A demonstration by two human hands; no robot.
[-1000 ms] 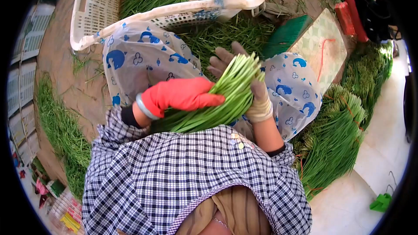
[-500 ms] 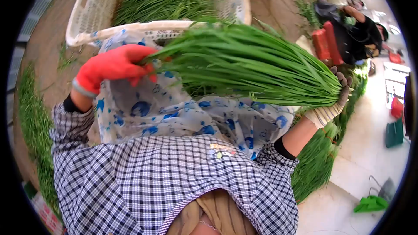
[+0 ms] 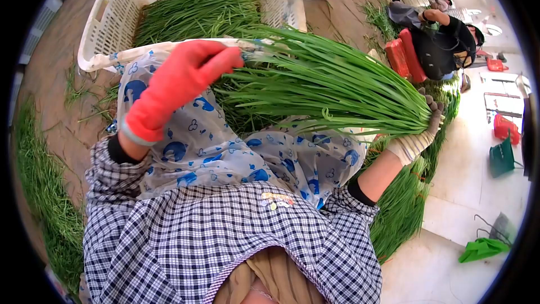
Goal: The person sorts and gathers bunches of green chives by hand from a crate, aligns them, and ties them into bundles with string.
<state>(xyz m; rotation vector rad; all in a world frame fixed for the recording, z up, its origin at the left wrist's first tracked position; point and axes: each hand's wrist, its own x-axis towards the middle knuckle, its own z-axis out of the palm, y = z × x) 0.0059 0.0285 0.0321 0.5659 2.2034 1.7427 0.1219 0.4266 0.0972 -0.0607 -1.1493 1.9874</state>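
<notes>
Holding a long, fanned bundle of glossy green leafy stalks (image 3: 337, 93) on the near side of a white perforated plastic crate (image 3: 100, 63), reaching past the crate's right end. Clamping the stalk ends in the right hand (image 3: 423, 130), gloved in cream and grey knit, with fingers curled around them. Holding the left hand (image 3: 188, 79), in a red rubber glove with a grey cuff, in front of the crate's near rim, just beside the bundle's loose leaf tips; impossible to tell between fingertips together on a blade and fingertips apart. Inside the crate, a heap of long green leaves (image 3: 199, 11). Nearer than the crate, clear plastic sheeting with blue prints (image 3: 216, 160).
</notes>
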